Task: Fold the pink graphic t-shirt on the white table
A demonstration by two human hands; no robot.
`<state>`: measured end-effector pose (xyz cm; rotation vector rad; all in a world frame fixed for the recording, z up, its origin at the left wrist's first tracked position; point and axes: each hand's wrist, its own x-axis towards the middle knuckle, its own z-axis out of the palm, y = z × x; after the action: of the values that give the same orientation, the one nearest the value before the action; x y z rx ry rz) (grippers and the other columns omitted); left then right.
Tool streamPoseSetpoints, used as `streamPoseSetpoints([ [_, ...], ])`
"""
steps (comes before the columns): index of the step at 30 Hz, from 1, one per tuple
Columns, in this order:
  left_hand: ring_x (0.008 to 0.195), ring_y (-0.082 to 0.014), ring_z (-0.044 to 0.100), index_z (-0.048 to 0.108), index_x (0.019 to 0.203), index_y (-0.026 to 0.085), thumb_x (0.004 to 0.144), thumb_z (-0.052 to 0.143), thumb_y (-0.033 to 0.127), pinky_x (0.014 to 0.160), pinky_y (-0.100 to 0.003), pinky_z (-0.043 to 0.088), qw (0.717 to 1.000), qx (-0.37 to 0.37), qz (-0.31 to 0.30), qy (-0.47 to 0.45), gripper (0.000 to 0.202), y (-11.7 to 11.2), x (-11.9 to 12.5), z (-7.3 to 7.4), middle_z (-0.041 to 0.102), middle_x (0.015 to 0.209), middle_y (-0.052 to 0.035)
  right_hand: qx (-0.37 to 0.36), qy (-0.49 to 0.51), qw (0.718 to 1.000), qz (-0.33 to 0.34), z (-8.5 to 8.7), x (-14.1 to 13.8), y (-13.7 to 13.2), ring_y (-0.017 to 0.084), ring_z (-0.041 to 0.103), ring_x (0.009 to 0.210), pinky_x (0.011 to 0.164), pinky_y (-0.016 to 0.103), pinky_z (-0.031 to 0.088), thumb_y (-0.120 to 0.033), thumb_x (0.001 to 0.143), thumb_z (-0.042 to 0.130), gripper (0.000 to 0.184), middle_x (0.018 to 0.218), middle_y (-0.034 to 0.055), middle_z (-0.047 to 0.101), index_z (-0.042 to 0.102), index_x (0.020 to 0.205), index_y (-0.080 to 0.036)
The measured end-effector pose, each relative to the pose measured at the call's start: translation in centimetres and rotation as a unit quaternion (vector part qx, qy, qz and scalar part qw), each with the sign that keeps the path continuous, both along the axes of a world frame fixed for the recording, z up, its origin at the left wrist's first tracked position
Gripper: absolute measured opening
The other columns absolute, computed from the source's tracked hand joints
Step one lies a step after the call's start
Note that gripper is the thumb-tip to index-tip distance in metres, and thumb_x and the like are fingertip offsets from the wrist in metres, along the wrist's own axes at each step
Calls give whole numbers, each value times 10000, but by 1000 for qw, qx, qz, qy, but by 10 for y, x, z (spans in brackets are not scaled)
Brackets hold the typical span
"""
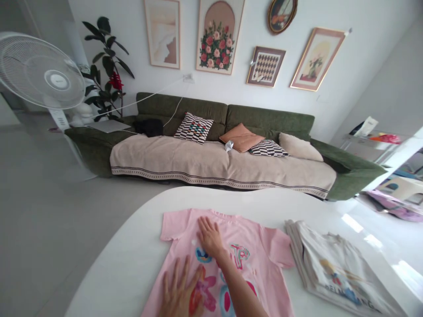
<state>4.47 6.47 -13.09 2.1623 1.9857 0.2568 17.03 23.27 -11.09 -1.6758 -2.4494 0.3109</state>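
A pink T-shirt [264,246] lies spread face-up on the white worktop [132,246], collar toward the far edge, both short sleeves out to the sides. And there are the hands, both flat on it! The right hand [210,237] sits high on the chest, just below the collar, fingers open and pressed onto the fabric above the colourful print, its forearm running across the shirt from the bottom of the view. The left hand [180,293] lies lower, near the shirt's left side, fingers splayed wide over the pink-and-orange flower of the print; its wrist is cut off by the frame edge, so how far the palm bears down is hard to tell. Neither hand grips anything: palms down, fingers straight.

Well to the right on the worktop rests a stack of folded shirts [333,268], pale with a cartoon print on top, apart from the pink sleeve. Beyond the worktop stands a green sofa [271,115] with a beige throw and patterned cushions.
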Motion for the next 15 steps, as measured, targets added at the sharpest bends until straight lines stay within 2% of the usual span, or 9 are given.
streamPoseSetpoints([
  [3, 1394, -337, 178, 283, 1382, 443, 821, 493, 402, 1072, -620, 147, 1000, -5, -8, -6, 600, 1, 1, 3, 219, 1517, -6, 11, 20, 1000, -19, -4, -8, 18, 210, 213, 1401, 1114, 467, 176, -326, 973, 260, 497, 1515, 83, 282, 251, 1446, -175],
  [6, 1397, -325, 184, 293, 1386, 422, 817, 491, 412, 1084, -595, 142, 1000, 11, 10, 6, 603, 0, 4, 6, 228, 1517, 6, 18, 35, 999, -26, -1, -3, 35, 252, 268, 1376, 1105, 523, 193, -381, 954, 384, 499, 1498, 88, 316, 314, 1412, -196],
  [9, 1404, -317, 170, 320, 1388, 394, 819, 482, 384, 1091, -579, 112, 999, 28, 22, 24, 592, -1, 7, 8, 232, 1521, 4, 14, 40, 999, -28, 4, -3, 38, 267, 311, 1353, 1099, 543, 203, -412, 932, 442, 499, 1480, 86, 343, 364, 1382, -212],
  [12, 1412, -313, 140, 301, 1401, 380, 839, 449, 392, 1089, -579, 99, 999, 24, 9, 27, 581, -2, 8, 10, 210, 1534, 5, 6, 36, 999, -37, 6, -8, 20, 249, 237, 1390, 1115, 531, 153, -406, 955, 369, 509, 1512, 83, 289, 309, 1416, -200],
  [15, 1413, -320, 127, 322, 1402, 358, 837, 447, 415, 1090, -572, 93, 999, 21, 8, 40, 581, 0, 8, 12, 224, 1535, -10, -3, 26, 998, -56, 1, 3, -20, 199, 140, 1421, 1129, 465, 132, -423, 963, 278, 547, 1537, 59, 210, 226, 1453, -186],
])
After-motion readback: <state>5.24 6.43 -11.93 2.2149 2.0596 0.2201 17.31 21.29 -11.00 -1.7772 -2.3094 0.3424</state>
